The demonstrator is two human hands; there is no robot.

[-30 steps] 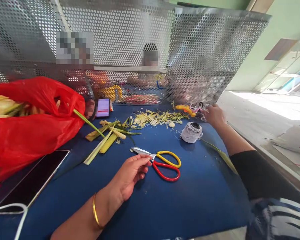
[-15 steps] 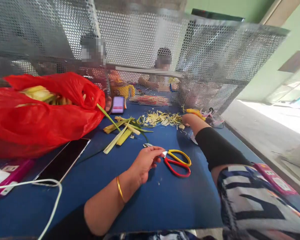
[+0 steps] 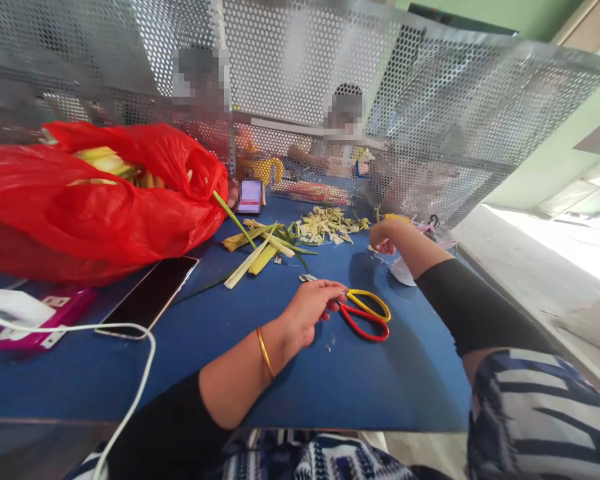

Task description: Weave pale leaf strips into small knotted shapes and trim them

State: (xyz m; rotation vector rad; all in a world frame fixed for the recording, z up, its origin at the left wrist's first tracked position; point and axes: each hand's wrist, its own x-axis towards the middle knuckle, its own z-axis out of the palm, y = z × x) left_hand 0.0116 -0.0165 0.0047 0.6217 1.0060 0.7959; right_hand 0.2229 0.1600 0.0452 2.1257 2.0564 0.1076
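The blue table (image 3: 300,400) spreads across the lower part of the frame, with a red plastic bag (image 3: 30,227) slumped at the left. Left of centre lie loose leafy strips (image 3: 263,259); they look light, bendable along their length and easy to split, so a grip near one thick end should suit them, and they are flat, pale green to straw yellow, crossing one another. Beyond them, in the upper middle, a heap of shavings (image 3: 325,225) seems nearly weightless and apt to scatter, better gathered than picked; it is pale, curled and tangled. The scissors (image 3: 371,339) lie right of centre, probably stiff and the heaviest thing near the hands, best taken by the loops; one loop is yellow, the other red, both smooth and shiny. The left hand (image 3: 314,308) covers their middle, thumb and forefinger pressed together, though whether anything thin sits between them cannot be told. The right hand (image 3: 384,235) hangs beside the heap's right end, fingers curled, their grip hidden. Below its wrist, a small white bundle (image 3: 403,272), likely soft, shows partly behind the forearm.
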